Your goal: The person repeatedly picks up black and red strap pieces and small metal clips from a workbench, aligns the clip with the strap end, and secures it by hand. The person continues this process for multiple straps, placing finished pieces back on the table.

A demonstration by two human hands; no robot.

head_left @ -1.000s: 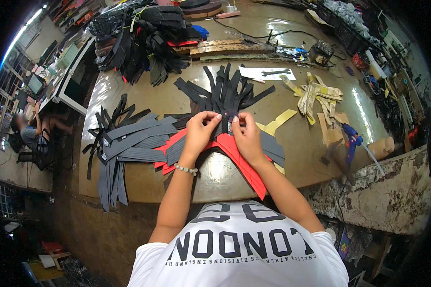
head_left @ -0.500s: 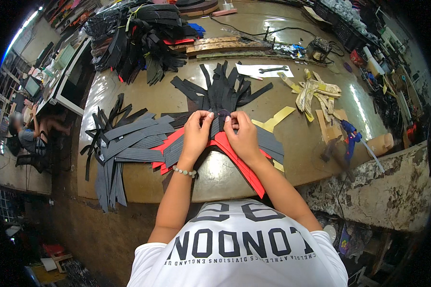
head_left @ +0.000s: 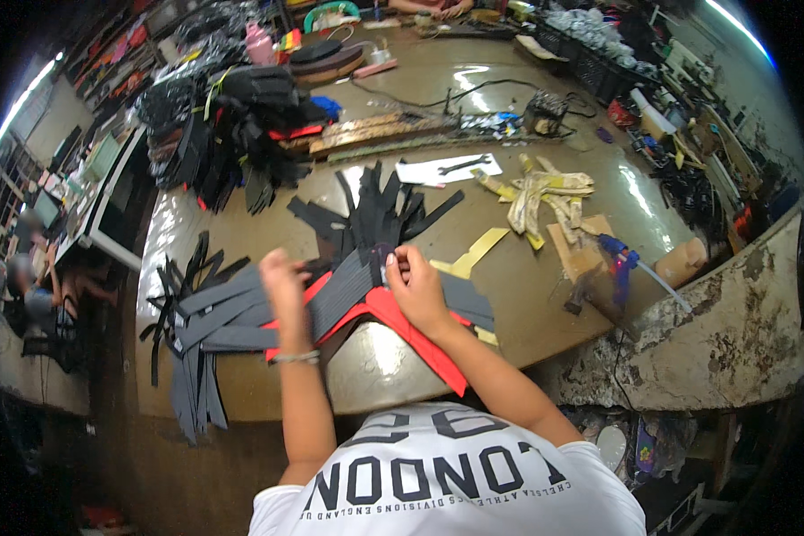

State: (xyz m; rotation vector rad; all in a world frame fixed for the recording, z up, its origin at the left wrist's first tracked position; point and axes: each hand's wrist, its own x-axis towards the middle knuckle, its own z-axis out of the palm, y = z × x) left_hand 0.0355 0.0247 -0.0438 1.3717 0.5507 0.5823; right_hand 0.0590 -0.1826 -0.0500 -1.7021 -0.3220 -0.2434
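Observation:
My left hand [head_left: 286, 290], smeared by motion, is over the left side of the work, above grey strips; its fingers cannot be made out. My right hand [head_left: 413, 284] is closed in a pinch at the middle, beside a small dark, purplish piece [head_left: 381, 257]; what lies between the fingertips is too small to tell. Under and between my hands lie grey ribbed strips [head_left: 343, 293] over red strips [head_left: 415, 339], which spread in an upturned V. Just beyond, black strips [head_left: 377, 210] fan out. A bundle of grey strips [head_left: 228, 308] lies to the left.
A yellow strip [head_left: 475, 255] and worn cream-yellow pieces [head_left: 545, 198] lie to the right, near a blue glue gun [head_left: 623, 259]. A wrench [head_left: 464, 164] rests on white paper. Heaped black strips [head_left: 241, 116] and wooden boards [head_left: 375, 132] stand farther back. Other people sit at the far left and far edge.
My left hand has come away from my right hand, moving left over the grey strips. My right hand stays pinched near the middle. The view has tilted up, showing more of the table's far side.

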